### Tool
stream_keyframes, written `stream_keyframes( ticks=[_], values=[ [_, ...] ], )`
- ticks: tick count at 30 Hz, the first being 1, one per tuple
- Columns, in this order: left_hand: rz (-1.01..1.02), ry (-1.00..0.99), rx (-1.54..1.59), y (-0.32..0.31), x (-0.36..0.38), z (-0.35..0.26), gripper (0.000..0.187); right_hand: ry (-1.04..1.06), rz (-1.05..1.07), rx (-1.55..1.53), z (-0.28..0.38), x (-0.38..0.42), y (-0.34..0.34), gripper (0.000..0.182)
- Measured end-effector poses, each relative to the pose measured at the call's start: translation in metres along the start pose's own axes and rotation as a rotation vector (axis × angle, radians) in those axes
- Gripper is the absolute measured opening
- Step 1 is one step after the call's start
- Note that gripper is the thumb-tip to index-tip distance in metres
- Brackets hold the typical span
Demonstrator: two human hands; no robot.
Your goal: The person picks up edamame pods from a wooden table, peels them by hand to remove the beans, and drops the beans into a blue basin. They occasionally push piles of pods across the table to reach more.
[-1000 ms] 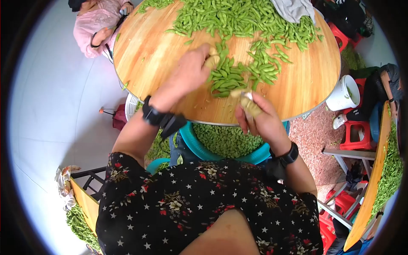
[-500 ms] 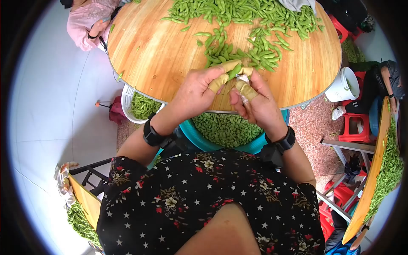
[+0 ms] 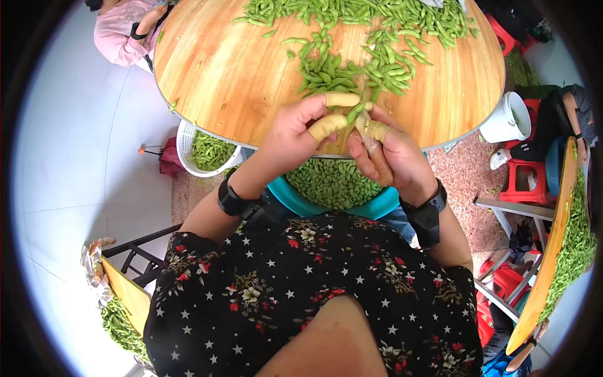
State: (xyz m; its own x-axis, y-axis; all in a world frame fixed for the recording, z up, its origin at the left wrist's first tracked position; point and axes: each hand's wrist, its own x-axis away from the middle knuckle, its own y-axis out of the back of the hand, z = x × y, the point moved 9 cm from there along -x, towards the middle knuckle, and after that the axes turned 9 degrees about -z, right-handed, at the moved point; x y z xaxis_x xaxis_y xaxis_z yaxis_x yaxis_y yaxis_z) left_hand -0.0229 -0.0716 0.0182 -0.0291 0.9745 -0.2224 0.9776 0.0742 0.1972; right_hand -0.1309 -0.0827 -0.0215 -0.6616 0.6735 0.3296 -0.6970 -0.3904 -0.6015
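Observation:
My left hand [image 3: 295, 131], with yellow finger covers on its thumb and forefinger, pinches a green soybean pod [image 3: 357, 113]. Close against it, my right hand [image 3: 399, 151] has its thumb and forefinger closed at the pod's other end. A yellow cover wraps the right thumb too, and something pale shows beneath it that I cannot make out. Both hands are above the near edge of the round wooden table [image 3: 232, 75]. Just beyond them lies a loose pile of pods [image 3: 326, 69]. Below the edge, a teal basin [image 3: 282, 195] holds many shelled green beans [image 3: 333, 182].
A white basket [image 3: 185, 147] of pods stands at the left below the table. On the right are a white bucket [image 3: 496, 129], a red stool [image 3: 524, 182] and another pod-covered table [image 3: 546, 270]. Other people sit at the upper left and right.
My hands have come slightly toward me relative to the table edge. The right hand has turned and shows more of its lower fingers. The pod between the hands has shifted slightly.

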Motion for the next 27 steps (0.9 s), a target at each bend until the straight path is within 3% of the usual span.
stream_keyframes(
  ticks=[1, 2, 4, 5, 9, 11, 12, 14, 21, 23, 24, 26, 27],
  values=[
    [-0.062, -0.305, -0.204, 0.002, 0.001, -0.019, 0.032, 0.005, -0.05, 0.067, 0.001, -0.001, 0.004, 0.026],
    [-0.062, -0.305, -0.203, 0.003, 0.001, -0.019, 0.032, 0.011, -0.099, 0.134, 0.002, -0.001, 0.007, 0.024],
    [-0.079, -0.662, -0.635, -0.005, 0.014, -0.044, 0.031, 0.032, -0.113, 0.172, 0.005, 0.002, 0.004, 0.022],
    [-0.103, -0.696, -0.677, -0.006, 0.017, -0.048, 0.032, 0.055, -0.125, 0.211, 0.006, 0.003, 0.003, 0.021],
    [-0.194, -0.676, -0.726, -0.005, 0.02, -0.047, 0.029, 0.114, -0.144, 0.303, 0.005, 0.003, -0.003, 0.019],
    [-0.168, -0.31, -0.455, 0.002, 0.011, -0.025, 0.023, 0.142, -0.17, 0.301, 0.004, 0.003, -0.001, 0.016],
    [-0.168, -0.309, -0.452, 0.0, 0.011, -0.021, 0.023, 0.141, -0.173, 0.302, 0.002, 0.004, -0.001, 0.016],
    [-0.182, -0.134, -0.147, 0.003, 0.008, 0.005, 0.02, 0.184, -0.207, 0.418, 0.002, 0.003, 0.003, 0.012],
    [-0.214, -0.022, -0.174, 0.004, 0.003, 0.013, 0.015, 0.342, -0.253, 0.569, 0.009, 0.002, 0.001, 0.007],
    [-0.155, 0.211, 0.196, -0.001, 0.003, 0.033, 0.013, 0.341, -0.193, 0.555, 0.007, 0.004, -0.001, 0.01],
    [-0.155, 0.212, 0.196, 0.0, 0.004, 0.033, 0.013, 0.341, -0.193, 0.555, 0.012, 0.007, 0.002, 0.01],
    [-0.095, 0.04, -0.006, -0.004, 0.007, 0.021, 0.01, 0.081, -0.152, 0.48, 0.001, 0.012, 0.01, 0.012],
    [-0.094, 0.042, -0.006, -0.005, 0.006, 0.019, 0.01, 0.079, -0.153, 0.479, 0.0, 0.012, 0.01, 0.012]
  ],
)
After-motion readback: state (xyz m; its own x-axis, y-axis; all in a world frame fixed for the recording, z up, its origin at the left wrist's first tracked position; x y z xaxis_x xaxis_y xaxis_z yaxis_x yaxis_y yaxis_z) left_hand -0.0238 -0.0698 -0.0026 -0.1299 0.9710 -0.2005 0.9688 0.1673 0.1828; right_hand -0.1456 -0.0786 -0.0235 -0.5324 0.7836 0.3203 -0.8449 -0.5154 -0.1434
